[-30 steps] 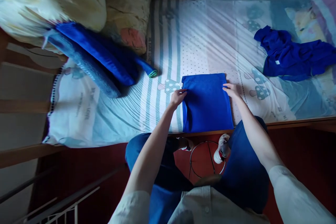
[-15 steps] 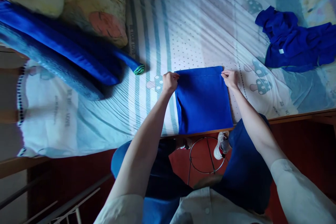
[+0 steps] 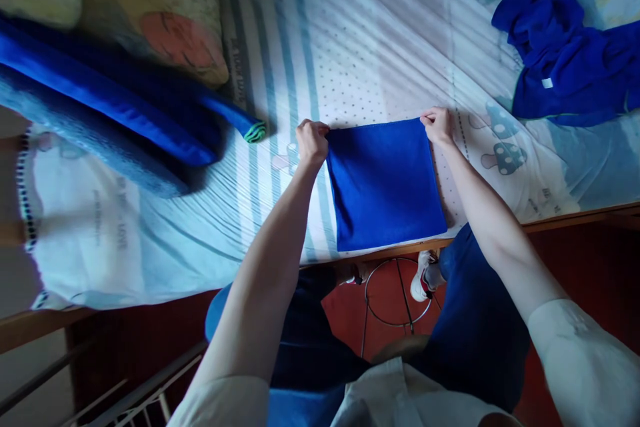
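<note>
Crumpled blue garment (image 3: 565,60) lies well apart (right); blue cushions (image 3: 110,107) left.

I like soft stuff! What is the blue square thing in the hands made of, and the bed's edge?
The folded blue cloth looks like soft matte fabric, maybe cotton: it lies flat, with a stitched hem where the left hand and right hand pinch it. The bed edge looks like smooth brown wood.

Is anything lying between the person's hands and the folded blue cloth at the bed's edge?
Nothing visible. The left hand and right hand each pinch a far corner of the folded blue cloth, which lies flat on the bedsheet. The crumpled blue garment and blue blanket lie apart.
</note>
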`<state>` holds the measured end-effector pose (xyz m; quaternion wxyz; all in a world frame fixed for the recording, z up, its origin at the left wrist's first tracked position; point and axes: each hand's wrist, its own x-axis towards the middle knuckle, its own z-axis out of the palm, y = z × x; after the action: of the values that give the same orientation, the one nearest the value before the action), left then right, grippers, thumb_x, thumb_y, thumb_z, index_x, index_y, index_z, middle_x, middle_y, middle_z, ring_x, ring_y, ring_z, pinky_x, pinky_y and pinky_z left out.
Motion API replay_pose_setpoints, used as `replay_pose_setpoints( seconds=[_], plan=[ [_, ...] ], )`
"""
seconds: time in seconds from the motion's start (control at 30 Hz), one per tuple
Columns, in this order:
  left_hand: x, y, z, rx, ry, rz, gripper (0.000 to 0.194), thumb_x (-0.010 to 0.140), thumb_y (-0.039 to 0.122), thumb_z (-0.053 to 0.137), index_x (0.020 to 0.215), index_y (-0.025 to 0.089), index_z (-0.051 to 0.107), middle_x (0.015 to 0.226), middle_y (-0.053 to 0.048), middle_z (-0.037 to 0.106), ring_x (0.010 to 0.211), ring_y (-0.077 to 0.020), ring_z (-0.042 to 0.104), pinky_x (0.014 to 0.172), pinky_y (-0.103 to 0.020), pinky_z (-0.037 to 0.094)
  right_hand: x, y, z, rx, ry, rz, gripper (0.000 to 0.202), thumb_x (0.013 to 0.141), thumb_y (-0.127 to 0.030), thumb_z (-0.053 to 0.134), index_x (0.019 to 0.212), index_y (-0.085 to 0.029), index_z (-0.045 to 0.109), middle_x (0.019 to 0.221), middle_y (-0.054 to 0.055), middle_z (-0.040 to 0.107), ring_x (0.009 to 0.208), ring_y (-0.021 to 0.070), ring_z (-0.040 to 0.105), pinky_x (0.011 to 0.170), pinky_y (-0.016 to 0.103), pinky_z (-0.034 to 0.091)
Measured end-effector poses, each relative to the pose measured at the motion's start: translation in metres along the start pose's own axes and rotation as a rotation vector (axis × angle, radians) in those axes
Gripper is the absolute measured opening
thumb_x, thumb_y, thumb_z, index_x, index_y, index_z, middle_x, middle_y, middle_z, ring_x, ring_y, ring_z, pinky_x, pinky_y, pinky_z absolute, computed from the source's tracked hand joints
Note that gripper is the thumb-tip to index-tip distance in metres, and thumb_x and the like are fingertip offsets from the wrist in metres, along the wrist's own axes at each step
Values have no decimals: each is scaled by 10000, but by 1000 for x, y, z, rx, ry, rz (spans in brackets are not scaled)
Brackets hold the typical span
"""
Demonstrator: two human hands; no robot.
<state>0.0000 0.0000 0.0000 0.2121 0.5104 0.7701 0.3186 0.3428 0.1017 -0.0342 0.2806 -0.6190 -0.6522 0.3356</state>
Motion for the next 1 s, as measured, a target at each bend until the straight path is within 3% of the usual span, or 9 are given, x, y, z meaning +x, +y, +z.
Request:
replay_pose_setpoints(
  seconds=[0.17, 0.4, 0.47, 0.67, 0.83, 0.9, 1.0],
  plan=[
    [9, -5, -1, 28, -75, 25, 197, 863, 327, 610, 810, 170, 716, 818, -40, 663, 917, -200, 682, 982, -338, 515, 5, -3, -4, -24, -48, -97, 233, 893, -425, 690, 939, -200, 734, 831, 24, 722, 879, 190, 717, 928, 356, 571],
    [21, -5, -5, 105, -283, 50, 168, 768, 305, 743, 777, 164, 652, 795, -21, 664, 932, -207, 677, 1003, -393, 511, 17, 2, -12, -13, -117, -87, 318, 851, -440, 762, 1018, -174, 707, 819, 10, 682, 897, 186, 691, 979, 407, 563],
    [24, -4, -3, 82, -267, 59, 199, 807, 349, 724, 790, 172, 635, 808, -20, 675, 932, -204, 686, 986, -384, 521, 18, 4, -13, 1, -112, -90, 307, 875, -450, 740, 1022, -183, 701, 817, 12, 670, 945, 198, 681, 1010, 423, 550],
    [19, 8, 6, -25, -69, 37, 267, 899, 449, 667, 912, 186, 624, 995, -73, 723, 1054, -243, 687, 984, -376, 529, 17, 9, -8, -32, -2, -99, 250, 992, -468, 590, 1032, -238, 680, 883, 46, 665, 1138, 252, 606, 1097, 490, 499],
    [-7, 26, 3, -16, 25, 67, 289, 968, 435, 570, 1110, 193, 638, 1215, -115, 694, 1269, -291, 607, 1102, -465, 474, 0, -14, -11, -200, 39, -194, 386, 1068, -469, 394, 1192, -239, 677, 1133, 107, 689, 1270, 307, 562, 1115, 555, 464],
    [-29, 36, 3, 30, 50, 124, 341, 984, 427, 527, 1238, 219, 616, 1402, -141, 614, 1407, -321, 501, 1169, -524, 406, -17, -33, -10, -305, 17, -275, 458, 1080, -455, 313, 1303, -227, 643, 1323, 143, 641, 1351, 342, 511, 1131, 597, 430],
    [-73, 50, 9, 100, -32, 251, 428, 972, 432, 528, 1352, 240, 572, 1562, -139, 491, 1519, -334, 359, 1236, -550, 319, -57, -56, -3, -430, -91, -418, 503, 1078, -449, 287, 1431, -225, 566, 1516, 140, 525, 1432, 354, 441, 1169, 616, 383]
  ],
)
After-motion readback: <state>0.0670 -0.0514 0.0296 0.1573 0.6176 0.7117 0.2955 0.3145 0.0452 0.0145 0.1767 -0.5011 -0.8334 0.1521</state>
